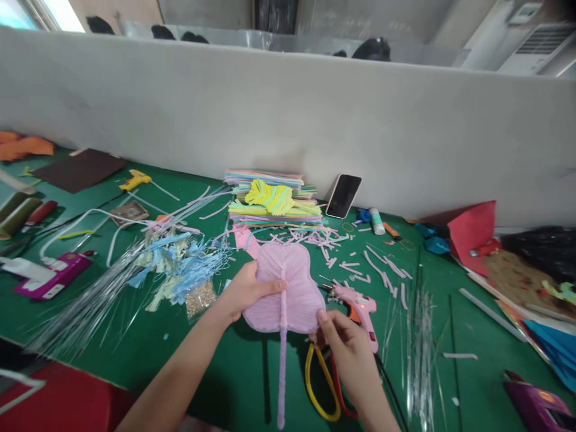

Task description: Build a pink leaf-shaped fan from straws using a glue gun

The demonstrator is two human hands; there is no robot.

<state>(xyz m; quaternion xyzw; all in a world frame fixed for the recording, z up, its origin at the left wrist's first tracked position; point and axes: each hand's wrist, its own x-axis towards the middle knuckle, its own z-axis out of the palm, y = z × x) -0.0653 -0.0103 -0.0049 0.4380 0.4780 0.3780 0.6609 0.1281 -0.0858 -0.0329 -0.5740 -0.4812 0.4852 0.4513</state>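
A lilac fan-shaped leaf (299, 300) with a wrapped stem is held up in front of me, its stem pointing down toward me. My left hand (252, 291) grips its left side, thumb laid across the front near the central rib. At the lower right edge, my right hand (344, 336) pinches the rim between thumb and fingers. Just behind the right hand lies a pink glue gun (357, 303). Partly under that hand are scissors with one yellow handle (309, 384) and one red handle.
Stacked pastel pipe cleaners (274, 219) lie by the grey partition (288, 120), with a phone (344, 195) leaning beside them. Blue tassels (193, 258), wires (108, 288) and a bag of beads (200, 300) are at left. Lilac offcuts (382, 273) and more wires (418, 354) lie right.
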